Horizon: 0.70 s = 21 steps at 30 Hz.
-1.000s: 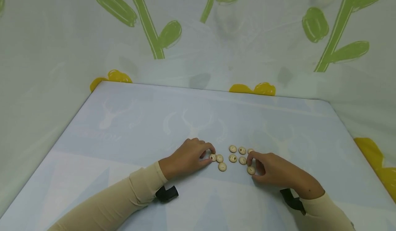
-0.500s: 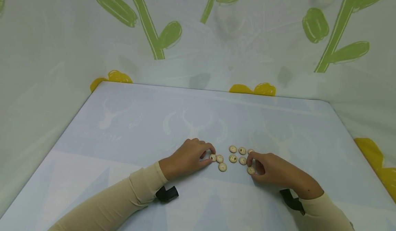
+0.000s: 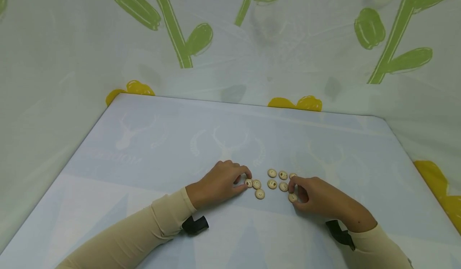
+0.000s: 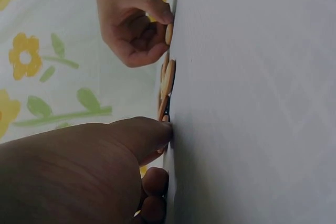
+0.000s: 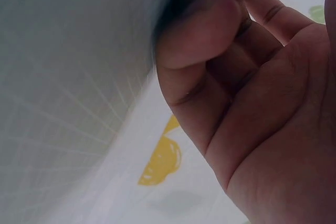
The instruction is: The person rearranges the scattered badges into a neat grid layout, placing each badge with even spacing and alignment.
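Note:
My left hand (image 3: 220,183) pinches a small round wooden disc (image 3: 249,183) with a face drawn on it, at the left end of a group of such discs. Right beside it lies another face disc (image 3: 257,184), and a third disc (image 3: 260,194) sits just below that one. On the other side, my right hand (image 3: 318,197) grips a wooden disc (image 3: 292,197) between thumb and index finger. In the left wrist view the right hand's disc (image 4: 169,33) stands on edge to the camera, low at the tabletop. The right wrist view shows curled fingers (image 5: 199,40) that hide the disc.
Between the hands lie several more face discs (image 3: 272,184) in two short rows, one partly covered by the right fingers. The pale blue-white tabletop (image 3: 162,141) reaches back to a curtain (image 3: 230,53) printed with green leaves and yellow flowers.

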### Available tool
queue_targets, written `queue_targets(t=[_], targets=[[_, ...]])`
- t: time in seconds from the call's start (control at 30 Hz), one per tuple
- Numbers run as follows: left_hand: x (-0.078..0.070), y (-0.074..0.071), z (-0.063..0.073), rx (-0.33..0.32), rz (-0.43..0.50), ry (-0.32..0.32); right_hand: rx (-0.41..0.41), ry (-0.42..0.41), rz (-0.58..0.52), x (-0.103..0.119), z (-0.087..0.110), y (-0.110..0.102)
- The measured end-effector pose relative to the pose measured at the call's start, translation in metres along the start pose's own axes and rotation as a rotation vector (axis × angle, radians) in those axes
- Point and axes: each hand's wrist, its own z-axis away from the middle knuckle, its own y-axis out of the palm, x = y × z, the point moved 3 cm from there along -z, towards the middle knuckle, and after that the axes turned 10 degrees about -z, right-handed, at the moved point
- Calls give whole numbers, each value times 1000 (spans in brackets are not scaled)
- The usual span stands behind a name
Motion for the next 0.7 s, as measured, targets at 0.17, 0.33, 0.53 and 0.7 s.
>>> queue_targets(t=[0.17, 0.33, 0.53, 0.7], targets=[[0, 0, -1, 7, -3, -4, 1, -12, -11, -1, 0, -1], [0, 1, -1, 19, -3, -7, -2, -10, -16, -2, 1, -2], [0, 0, -1, 19, -2, -5, -23, 17, -10, -2, 1, -3], [0, 0, -1, 24, -15, -9, -44, 38, -11, -1, 0, -6]])
